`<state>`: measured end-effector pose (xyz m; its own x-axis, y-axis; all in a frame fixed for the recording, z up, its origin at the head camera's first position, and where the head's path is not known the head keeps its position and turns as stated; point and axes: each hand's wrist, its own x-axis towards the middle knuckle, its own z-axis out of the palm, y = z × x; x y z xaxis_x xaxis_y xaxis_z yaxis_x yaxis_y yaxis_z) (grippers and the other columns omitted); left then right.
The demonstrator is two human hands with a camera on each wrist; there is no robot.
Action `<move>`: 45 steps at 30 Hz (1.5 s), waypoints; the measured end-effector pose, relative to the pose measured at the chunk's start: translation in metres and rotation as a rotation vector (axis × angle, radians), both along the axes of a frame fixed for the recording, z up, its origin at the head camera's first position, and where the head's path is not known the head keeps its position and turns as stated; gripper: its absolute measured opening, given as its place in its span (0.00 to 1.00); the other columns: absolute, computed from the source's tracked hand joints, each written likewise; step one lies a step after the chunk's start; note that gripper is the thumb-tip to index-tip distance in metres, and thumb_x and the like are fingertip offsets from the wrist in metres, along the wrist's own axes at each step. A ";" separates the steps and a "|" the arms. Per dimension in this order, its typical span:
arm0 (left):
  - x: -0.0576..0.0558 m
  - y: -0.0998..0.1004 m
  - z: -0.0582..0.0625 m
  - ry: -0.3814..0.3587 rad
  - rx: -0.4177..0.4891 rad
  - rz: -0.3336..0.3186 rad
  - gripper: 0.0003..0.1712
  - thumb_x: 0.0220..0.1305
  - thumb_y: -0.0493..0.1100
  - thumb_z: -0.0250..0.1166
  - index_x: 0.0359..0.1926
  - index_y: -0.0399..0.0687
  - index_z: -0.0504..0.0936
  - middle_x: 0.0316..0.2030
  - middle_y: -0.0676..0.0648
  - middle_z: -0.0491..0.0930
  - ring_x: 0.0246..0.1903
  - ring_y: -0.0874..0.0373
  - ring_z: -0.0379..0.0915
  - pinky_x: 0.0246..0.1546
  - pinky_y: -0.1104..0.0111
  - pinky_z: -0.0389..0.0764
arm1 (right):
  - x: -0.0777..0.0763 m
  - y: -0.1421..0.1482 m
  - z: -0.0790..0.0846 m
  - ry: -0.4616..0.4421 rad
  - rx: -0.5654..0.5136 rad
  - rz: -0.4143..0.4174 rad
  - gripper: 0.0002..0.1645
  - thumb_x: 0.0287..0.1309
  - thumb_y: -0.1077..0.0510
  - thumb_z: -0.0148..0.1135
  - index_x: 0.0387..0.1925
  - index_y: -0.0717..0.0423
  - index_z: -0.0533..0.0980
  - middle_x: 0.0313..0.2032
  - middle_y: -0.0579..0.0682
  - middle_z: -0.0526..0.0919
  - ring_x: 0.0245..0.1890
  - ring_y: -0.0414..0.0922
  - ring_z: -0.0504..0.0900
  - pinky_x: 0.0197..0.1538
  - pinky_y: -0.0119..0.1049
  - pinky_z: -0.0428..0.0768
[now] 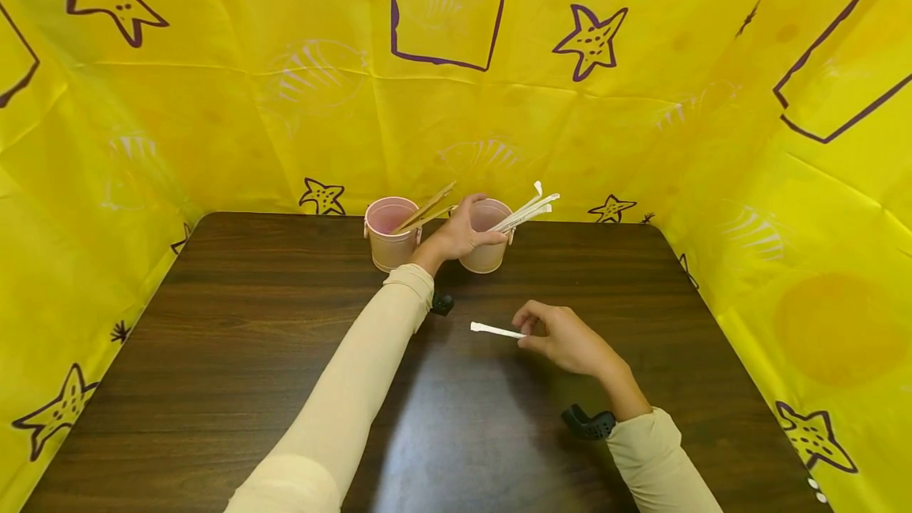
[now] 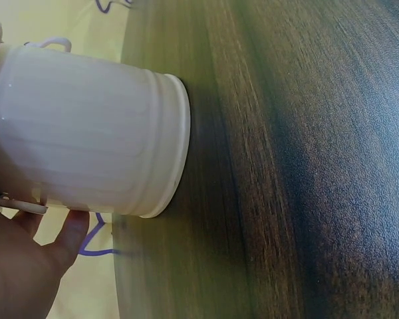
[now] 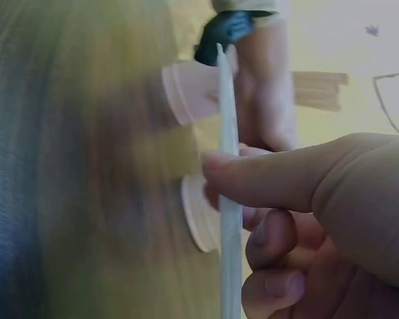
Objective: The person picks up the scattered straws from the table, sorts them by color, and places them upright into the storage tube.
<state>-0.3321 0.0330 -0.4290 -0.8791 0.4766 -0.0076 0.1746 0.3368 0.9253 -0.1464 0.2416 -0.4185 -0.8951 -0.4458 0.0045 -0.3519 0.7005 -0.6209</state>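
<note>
My left hand (image 1: 456, 240) grips the right-hand pale pink bucket (image 1: 484, 261) by its side near the rim. In the left wrist view, the bucket (image 2: 86, 126) stands upright on the table, with a thumb and fingers (image 2: 70, 236) at its side. Several white paper-wrapped straws (image 1: 527, 214) lean out of this bucket to the right. Nearer the front, my right hand (image 1: 570, 339) pinches a single wrapped straw (image 1: 496, 330) between thumb and fingers. The right wrist view shows this straw (image 3: 230, 266) running lengthwise past the thumb.
Left of the gripped bucket stands a matching pink bucket (image 1: 390, 253) holding thin brown sticks (image 1: 430, 208). Both buckets are near the back edge of the dark wooden table (image 1: 285, 355). Yellow patterned cloth (image 1: 214, 117) surrounds the table's back and sides.
</note>
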 end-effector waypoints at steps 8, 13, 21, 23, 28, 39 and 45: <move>0.001 -0.001 0.001 -0.007 -0.012 0.003 0.58 0.61 0.56 0.74 0.79 0.51 0.47 0.79 0.38 0.48 0.79 0.40 0.47 0.77 0.45 0.56 | -0.003 0.010 0.015 0.203 -0.060 -0.109 0.14 0.58 0.65 0.72 0.46 0.51 0.84 0.34 0.44 0.82 0.28 0.37 0.73 0.33 0.29 0.73; 0.000 0.000 0.000 0.009 -0.012 0.012 0.57 0.61 0.55 0.74 0.79 0.50 0.47 0.79 0.39 0.49 0.79 0.40 0.48 0.78 0.46 0.56 | -0.010 0.010 0.025 0.315 -0.144 -0.206 0.10 0.57 0.63 0.74 0.41 0.53 0.83 0.32 0.47 0.82 0.24 0.36 0.71 0.28 0.29 0.72; -0.001 0.002 -0.001 0.012 -0.013 0.008 0.58 0.61 0.56 0.74 0.80 0.51 0.48 0.79 0.39 0.48 0.79 0.41 0.47 0.78 0.46 0.56 | -0.018 0.002 0.044 0.408 -0.416 -0.427 0.10 0.59 0.61 0.73 0.39 0.59 0.80 0.21 0.47 0.74 0.19 0.37 0.65 0.22 0.27 0.63; -0.001 0.001 -0.001 0.014 -0.014 0.010 0.57 0.61 0.56 0.75 0.80 0.51 0.48 0.79 0.40 0.48 0.79 0.41 0.48 0.78 0.46 0.56 | -0.020 0.000 0.048 0.448 -0.510 -0.466 0.10 0.60 0.62 0.72 0.39 0.62 0.79 0.22 0.44 0.73 0.19 0.36 0.65 0.23 0.27 0.63; -0.001 0.001 0.000 0.022 -0.011 0.013 0.56 0.61 0.55 0.75 0.79 0.50 0.49 0.79 0.40 0.50 0.78 0.42 0.50 0.78 0.47 0.56 | -0.028 -0.008 0.058 0.553 -0.744 -0.505 0.12 0.60 0.66 0.70 0.41 0.70 0.77 0.30 0.36 0.81 0.20 0.33 0.68 0.25 0.24 0.66; 0.000 0.001 0.000 0.012 -0.001 0.011 0.57 0.61 0.53 0.75 0.79 0.50 0.49 0.78 0.39 0.51 0.78 0.41 0.50 0.77 0.46 0.57 | -0.056 -0.023 0.061 0.607 -0.960 -0.507 0.16 0.59 0.69 0.71 0.42 0.78 0.75 0.34 0.39 0.86 0.23 0.32 0.78 0.26 0.22 0.72; -0.001 0.002 -0.001 0.011 0.016 0.016 0.56 0.61 0.51 0.75 0.79 0.48 0.49 0.77 0.38 0.53 0.77 0.42 0.53 0.77 0.48 0.59 | -0.079 -0.030 0.051 0.516 -0.910 -0.568 0.16 0.60 0.67 0.70 0.45 0.74 0.77 0.38 0.49 0.87 0.26 0.31 0.81 0.28 0.21 0.74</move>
<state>-0.3335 0.0351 -0.4301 -0.8867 0.4623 0.0100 0.1796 0.3245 0.9287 -0.2251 0.2117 -0.3672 -0.7632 0.3676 0.5314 -0.4874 0.2125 -0.8469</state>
